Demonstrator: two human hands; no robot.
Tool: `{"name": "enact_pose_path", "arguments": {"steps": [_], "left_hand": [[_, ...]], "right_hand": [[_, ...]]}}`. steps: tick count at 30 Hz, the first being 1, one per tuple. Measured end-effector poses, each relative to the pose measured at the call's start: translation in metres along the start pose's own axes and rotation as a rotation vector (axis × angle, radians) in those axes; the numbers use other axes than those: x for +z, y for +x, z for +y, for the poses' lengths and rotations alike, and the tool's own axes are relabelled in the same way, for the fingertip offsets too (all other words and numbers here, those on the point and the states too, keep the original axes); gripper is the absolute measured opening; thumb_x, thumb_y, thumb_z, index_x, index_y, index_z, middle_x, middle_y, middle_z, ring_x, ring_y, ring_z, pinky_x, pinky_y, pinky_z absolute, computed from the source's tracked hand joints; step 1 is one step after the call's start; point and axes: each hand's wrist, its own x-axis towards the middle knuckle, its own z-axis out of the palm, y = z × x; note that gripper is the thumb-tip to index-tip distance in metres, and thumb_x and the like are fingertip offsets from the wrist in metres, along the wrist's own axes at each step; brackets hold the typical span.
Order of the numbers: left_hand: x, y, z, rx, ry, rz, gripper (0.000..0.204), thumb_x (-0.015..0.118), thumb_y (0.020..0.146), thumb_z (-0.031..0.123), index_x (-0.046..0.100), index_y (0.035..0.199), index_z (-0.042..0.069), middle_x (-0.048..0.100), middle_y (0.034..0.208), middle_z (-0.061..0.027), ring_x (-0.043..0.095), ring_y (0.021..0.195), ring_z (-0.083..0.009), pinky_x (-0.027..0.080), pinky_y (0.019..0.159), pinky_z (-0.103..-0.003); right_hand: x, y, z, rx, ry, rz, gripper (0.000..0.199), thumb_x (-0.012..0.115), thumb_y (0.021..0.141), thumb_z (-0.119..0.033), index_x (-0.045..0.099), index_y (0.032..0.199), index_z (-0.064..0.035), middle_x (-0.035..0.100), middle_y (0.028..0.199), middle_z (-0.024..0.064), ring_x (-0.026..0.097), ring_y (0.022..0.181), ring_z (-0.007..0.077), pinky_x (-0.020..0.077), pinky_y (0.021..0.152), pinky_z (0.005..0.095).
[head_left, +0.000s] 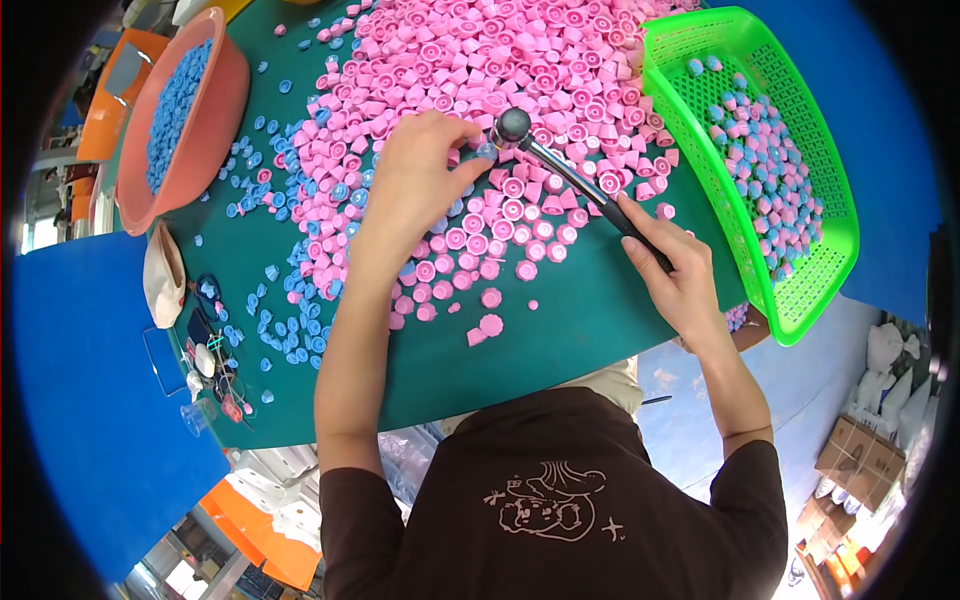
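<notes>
My right hand (680, 265) is wrapped round the black handle of a small hammer (570, 175), whose dark round head (512, 125) is up by the fingertips of my other hand. My left hand (425, 165) pinches a small blue plastic piece (486, 152) between thumb and forefinger, right beside the hammer's head. Whether the head touches the piece I cannot tell. Around both hands spreads a big heap of small pink cup-shaped plastic pieces (450, 60), with loose blue pieces (295, 325) scattered along its left side.
At the far left stands a salmon-coloured basin (235, 95) with blue pieces in it. A bright green basket (700, 165) on the right holds joined pink-and-blue pieces (765, 170). Cords and small items (215, 365) lie by the left edge of the green table (600, 320).
</notes>
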Motion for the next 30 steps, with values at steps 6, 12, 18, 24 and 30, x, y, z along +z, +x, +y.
{"name": "enact_pose_path", "arguments": {"steps": [6,12,18,24,30], "left_hand": [[-0.049,-0.029,-0.019,-0.252,-0.104,0.231,0.025,0.078,0.076,0.020,0.071,0.096,0.005,0.068,0.091,-0.0066,0.061,0.084,-0.0181,0.046,0.073,-0.031],[-0.125,-0.100,-0.083,-0.472,0.104,0.450,0.019,0.075,0.081,0.020,0.074,0.095,0.006,0.070,0.082,-0.0023,0.050,0.068,-0.0075,0.041,0.062,-0.024],[-0.118,-0.129,-0.136,-0.489,0.196,0.303,0.020,0.073,0.079,0.018,0.073,0.095,0.006,0.068,0.084,-0.0069,0.056,0.065,-0.0138,0.046,0.062,-0.029],[-0.096,-0.123,-0.151,-0.472,0.189,0.290,0.022,0.076,0.080,0.019,0.071,0.096,0.005,0.068,0.087,-0.0055,0.056,0.069,-0.0120,0.046,0.064,-0.026],[-0.107,-0.129,-0.153,-0.708,0.179,0.277,0.031,0.071,0.085,0.032,0.071,0.094,0.002,0.065,0.071,-0.0033,0.055,0.065,-0.0079,0.043,0.060,-0.024]], "right_hand": [[0.004,0.011,-0.019,-0.074,-0.163,-0.048,0.044,0.065,0.085,0.001,0.061,0.128,-0.0056,0.051,0.070,0.0091,0.048,0.060,0.0180,0.0410,0.059,0.0289],[0.004,0.019,-0.007,-0.079,-0.056,-0.020,0.042,0.064,0.088,0.000,0.059,0.129,-0.0026,0.064,0.090,0.0089,0.056,0.074,0.0132,0.0450,0.067,0.0267],[0.005,0.021,-0.006,0.042,0.007,-0.012,0.044,0.063,0.090,-0.003,0.057,0.133,-0.0053,0.068,0.100,0.0045,0.051,0.076,0.0071,0.0444,0.071,0.0213],[0.012,0.020,-0.018,0.020,-0.053,-0.084,0.043,0.064,0.088,-0.004,0.059,0.131,-0.0062,0.070,0.102,0.0095,0.060,0.082,0.0120,0.0469,0.076,0.0254],[0.015,0.025,-0.016,-0.052,-0.018,-0.088,0.044,0.065,0.085,0.000,0.061,0.128,-0.0054,0.069,0.092,0.0127,0.059,0.072,0.0149,0.0466,0.069,0.0265]]}}
